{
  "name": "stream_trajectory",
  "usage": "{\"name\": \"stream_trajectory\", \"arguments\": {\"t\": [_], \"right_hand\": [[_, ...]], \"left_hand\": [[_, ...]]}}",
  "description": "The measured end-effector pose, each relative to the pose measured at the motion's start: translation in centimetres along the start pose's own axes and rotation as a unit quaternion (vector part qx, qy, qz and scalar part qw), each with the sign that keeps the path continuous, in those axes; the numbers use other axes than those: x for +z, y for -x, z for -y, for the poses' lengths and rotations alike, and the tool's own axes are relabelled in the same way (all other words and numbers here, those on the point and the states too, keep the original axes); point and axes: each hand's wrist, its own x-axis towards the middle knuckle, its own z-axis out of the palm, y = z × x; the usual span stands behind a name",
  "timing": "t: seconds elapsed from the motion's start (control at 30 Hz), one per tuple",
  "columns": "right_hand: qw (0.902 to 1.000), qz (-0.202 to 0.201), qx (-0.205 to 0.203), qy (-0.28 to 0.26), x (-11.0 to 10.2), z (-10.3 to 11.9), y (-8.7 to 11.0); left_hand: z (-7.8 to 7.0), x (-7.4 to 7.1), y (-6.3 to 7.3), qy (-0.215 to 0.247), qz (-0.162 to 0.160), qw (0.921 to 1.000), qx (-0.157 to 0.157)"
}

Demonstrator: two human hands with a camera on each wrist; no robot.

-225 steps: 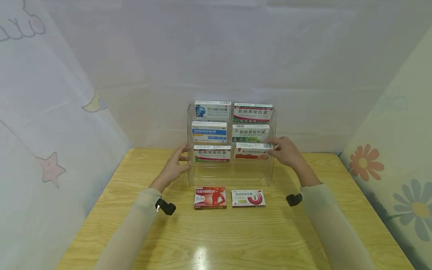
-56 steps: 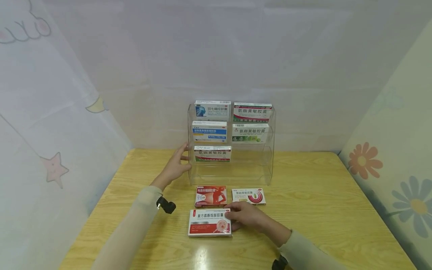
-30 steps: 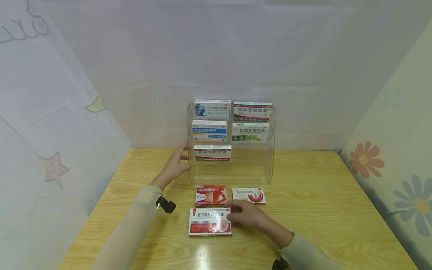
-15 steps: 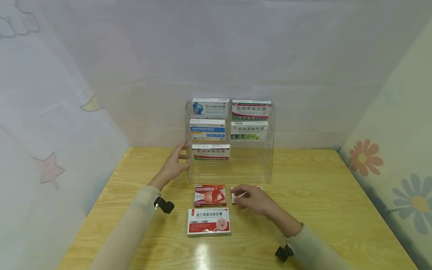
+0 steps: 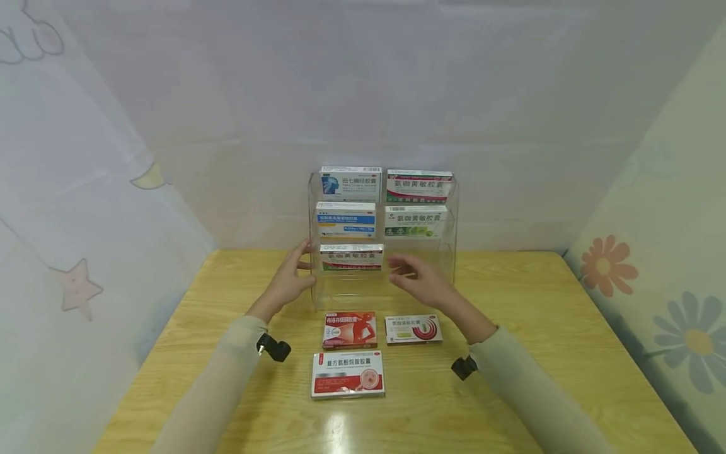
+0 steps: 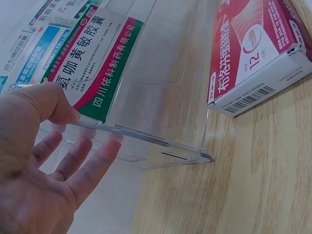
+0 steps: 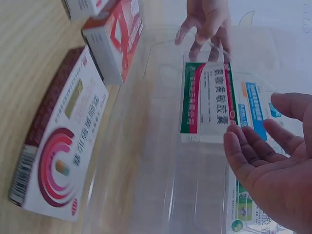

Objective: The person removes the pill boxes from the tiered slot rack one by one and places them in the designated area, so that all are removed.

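A clear plastic display rack point(image 5: 351, 287) stands on the table, with medicine boxes in its tiers. My left hand point(image 5: 286, 280) grips the rack's left side edge; the left wrist view shows the thumb in front and the fingers behind. My right hand point(image 5: 422, 280) is in front of the rack's lower right slot and holds nothing. Its fingers point(image 7: 253, 151) are loosely bent, near the right end of the white, red and green medicine box point(image 5: 351, 258) in the lower left slot. In the right wrist view, a gap shows between fingertips and that box.
Before the rack lie a red medicine box point(image 5: 350, 330) and a white box with pink rings point(image 5: 413, 329). A white-and-red box point(image 5: 348, 375) lies nearer on the wooden table point(image 5: 510, 378). Two boxes fill the top tier, and two more the middle. A pale cloth backdrop point(image 5: 368, 82) hangs behind.
My right hand took the white-and-red box from the lower right slot, laid it on the table and let go. It then rose back to the rack. My left hand kept its place.
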Motion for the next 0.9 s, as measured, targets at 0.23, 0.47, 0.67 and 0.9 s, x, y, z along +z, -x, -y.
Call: {"name": "stream_trajectory", "arguments": {"t": [0.23, 0.47, 0.67, 0.9], "right_hand": [[0.9991, -0.036, -0.009, 0.018, 0.0, -0.8, -2.8], [0.9971, -0.057, 0.006, 0.051, 0.0, -0.9, -4.1], [0.996, -0.052, 0.017, 0.071, 0.1, -0.8, -4.4], [0.9949, -0.047, 0.033, 0.084, 0.0, -1.0, -4.9]], "left_hand": [[0.2, 0.1, 0.0, -0.001, 0.004, 1.0, 0.003], [0.0, 0.0, 0.0, -0.004, -0.004, 1.0, 0.006], [0.0, -0.1, 0.0, -0.009, -0.003, 1.0, 0.0], [0.0, -0.1, -0.1, -0.006, 0.001, 1.0, -0.003]]}}
